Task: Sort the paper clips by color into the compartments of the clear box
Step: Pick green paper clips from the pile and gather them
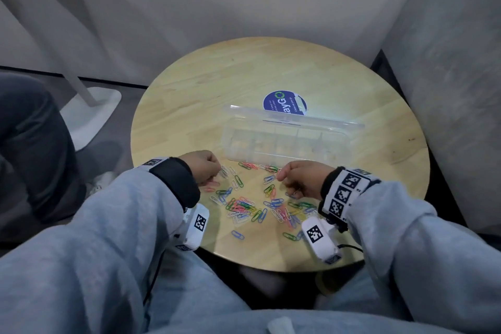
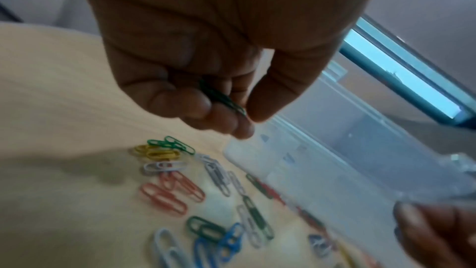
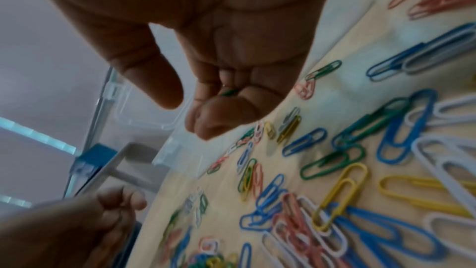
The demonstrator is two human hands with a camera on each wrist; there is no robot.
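Paper clips (image 1: pixel 252 206), mixed blue, green, yellow, pink and white, lie scattered on the near half of the round wooden table (image 1: pixel 189 95), between my two hands and just in front of the clear box (image 1: pixel 284 144). Box sits open, lid tipped up at the back, compartments look bare from the head view though glare makes that hard to confirm.

My left hand (image 1: pixel 202 168) is curled, fingers gathered round a small bunch of green clips (image 2: pixel 224 99), thumb closing on them. My right hand (image 1: pixel 298 179) is curled too, a green clip (image 3: pixel 228 92) tucked in the fold of the fingers; how many more it holds, cannot tell.

Risks, biggest first. Box is light and clear, so a knuckle bumping its near wall could shove it or drop the lid. The dividers are hard to see through the plastic, so greens may land across two compartments. Clips in the pile overlap and could be hooked together, so lifting one may drag a wrong colour along. A loose bunch in my left hand could shed a clip back into the pile.

Around: round blue sticker (image 1: pixel 284 103) on the table behind the lid, white chair base (image 1: pixel 89 114) on the floor left. The clips hard against the box's near wall are awkward to pinch.
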